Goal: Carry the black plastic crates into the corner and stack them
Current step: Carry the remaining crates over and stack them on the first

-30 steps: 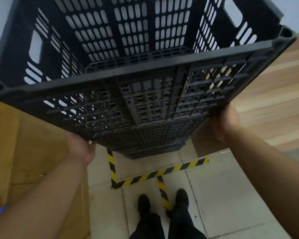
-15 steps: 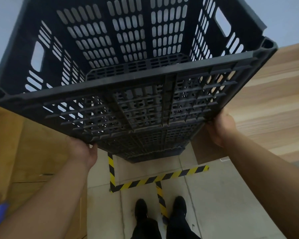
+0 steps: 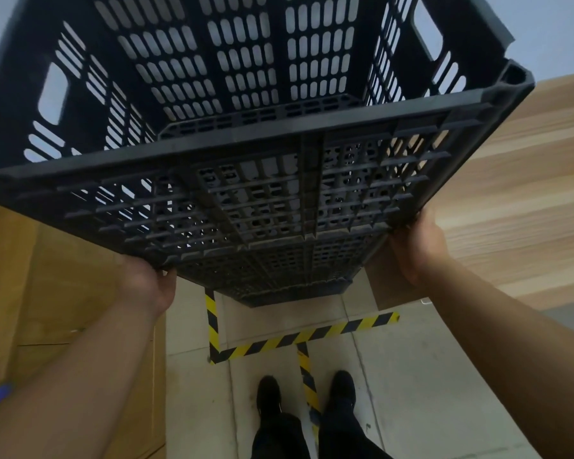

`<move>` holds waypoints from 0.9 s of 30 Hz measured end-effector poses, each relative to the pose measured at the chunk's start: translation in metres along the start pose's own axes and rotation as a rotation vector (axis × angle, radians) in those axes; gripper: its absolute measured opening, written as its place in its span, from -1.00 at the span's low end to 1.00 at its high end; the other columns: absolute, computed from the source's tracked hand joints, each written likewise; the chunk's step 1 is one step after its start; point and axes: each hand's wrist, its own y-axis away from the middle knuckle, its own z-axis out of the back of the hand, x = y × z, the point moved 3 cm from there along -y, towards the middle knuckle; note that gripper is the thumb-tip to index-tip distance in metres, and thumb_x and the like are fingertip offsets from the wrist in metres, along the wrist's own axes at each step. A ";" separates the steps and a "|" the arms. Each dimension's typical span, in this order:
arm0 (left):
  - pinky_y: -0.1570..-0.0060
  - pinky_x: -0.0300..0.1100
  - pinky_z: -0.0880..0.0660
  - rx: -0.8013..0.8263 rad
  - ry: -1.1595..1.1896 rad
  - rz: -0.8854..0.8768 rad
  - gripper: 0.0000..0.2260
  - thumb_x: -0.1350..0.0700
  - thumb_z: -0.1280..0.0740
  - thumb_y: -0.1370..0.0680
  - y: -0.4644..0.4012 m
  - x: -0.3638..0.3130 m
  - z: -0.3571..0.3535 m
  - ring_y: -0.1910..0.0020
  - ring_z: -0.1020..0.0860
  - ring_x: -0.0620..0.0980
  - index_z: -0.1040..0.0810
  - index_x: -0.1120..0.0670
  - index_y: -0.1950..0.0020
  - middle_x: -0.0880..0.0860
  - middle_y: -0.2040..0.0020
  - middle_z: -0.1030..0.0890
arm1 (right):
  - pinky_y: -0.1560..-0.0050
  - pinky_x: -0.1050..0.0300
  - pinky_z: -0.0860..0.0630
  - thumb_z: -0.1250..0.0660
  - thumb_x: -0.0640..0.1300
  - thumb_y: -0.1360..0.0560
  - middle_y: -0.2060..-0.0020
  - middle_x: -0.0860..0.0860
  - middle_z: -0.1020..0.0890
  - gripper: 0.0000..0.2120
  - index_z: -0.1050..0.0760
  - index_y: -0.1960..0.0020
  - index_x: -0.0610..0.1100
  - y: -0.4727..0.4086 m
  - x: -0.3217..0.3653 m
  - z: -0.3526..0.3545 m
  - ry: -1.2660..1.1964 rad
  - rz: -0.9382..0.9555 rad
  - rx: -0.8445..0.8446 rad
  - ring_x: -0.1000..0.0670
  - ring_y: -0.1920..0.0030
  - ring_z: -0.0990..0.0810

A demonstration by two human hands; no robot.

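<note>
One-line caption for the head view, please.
Both hands, left hand and right hand, hold a black crate above hazard tape.

Dim, soft light; warped edges

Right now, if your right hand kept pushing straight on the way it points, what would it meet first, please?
The right hand already grips the black crate at its lower edge, so it meets that crate at once; what lies beyond is hidden.
</note>
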 end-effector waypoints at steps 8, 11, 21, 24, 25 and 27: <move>-0.58 0.14 -0.29 0.081 -0.300 0.020 -0.64 -0.02 -0.14 -0.76 -0.004 -0.017 0.023 -0.51 -0.48 0.10 -0.53 -0.14 -0.52 0.02 -0.49 -0.59 | 0.09 0.32 -0.60 -0.13 -0.21 -0.72 -0.22 -0.18 -0.60 -0.66 -0.43 -0.44 -0.30 -0.005 0.005 0.005 -0.077 -0.030 0.079 -0.19 -0.20 -0.61; -0.40 0.03 -0.41 0.143 -0.276 -0.075 -0.61 -0.05 -0.13 -0.75 0.006 -0.038 0.019 -0.43 -0.55 0.10 -0.56 -0.02 -0.51 0.10 -0.47 -0.61 | -0.10 0.01 -0.65 -0.11 -0.09 -0.73 -0.11 -0.17 -0.67 -0.69 -0.57 -0.25 -0.20 0.005 0.023 0.009 -0.222 -0.037 0.135 -0.28 -0.25 -0.59; -0.34 0.08 -0.50 0.067 -0.151 -0.135 -0.47 -0.24 -0.07 -0.68 0.022 -0.051 0.004 -0.40 -0.60 0.09 -0.62 -0.06 -0.47 -0.02 -0.32 -0.73 | -0.24 -0.20 -0.56 -0.06 0.01 -0.71 -0.20 -0.18 -0.70 -0.58 -0.58 -0.28 -0.21 0.011 0.058 -0.012 -0.360 0.059 0.184 -0.19 -0.22 -0.68; -0.44 0.12 -0.47 0.043 -0.135 -0.148 -0.52 -0.25 -0.06 -0.71 0.027 -0.048 0.001 -0.35 -0.62 0.05 -0.65 -0.09 -0.37 -0.02 -0.28 -0.73 | -0.15 -0.11 -0.60 -0.03 0.00 -0.73 -0.11 -0.13 -0.73 -0.60 -0.62 -0.15 -0.13 -0.002 0.069 -0.015 -0.324 0.075 0.211 -0.17 -0.17 -0.70; -0.47 0.13 -0.45 0.042 -0.123 -0.149 -0.53 -0.26 -0.06 -0.71 0.029 -0.048 -0.002 -0.35 -0.63 0.04 -0.65 -0.10 -0.37 -0.03 -0.29 -0.73 | -0.14 -0.10 -0.60 -0.04 0.00 -0.73 -0.08 -0.14 -0.71 -0.61 -0.61 -0.10 -0.11 -0.006 0.072 -0.016 -0.315 0.082 0.209 -0.18 -0.13 -0.69; -0.50 0.14 -0.43 0.033 -0.093 -0.138 -0.52 -0.26 -0.07 -0.71 0.031 -0.046 -0.006 -0.37 -0.62 0.03 -0.63 -0.10 -0.41 -0.03 -0.33 -0.72 | -0.13 -0.11 -0.54 -0.06 0.02 -0.72 -0.05 -0.20 -0.61 -0.65 -0.56 -0.10 -0.13 -0.015 0.074 -0.015 -0.300 0.086 0.205 -0.23 -0.06 -0.62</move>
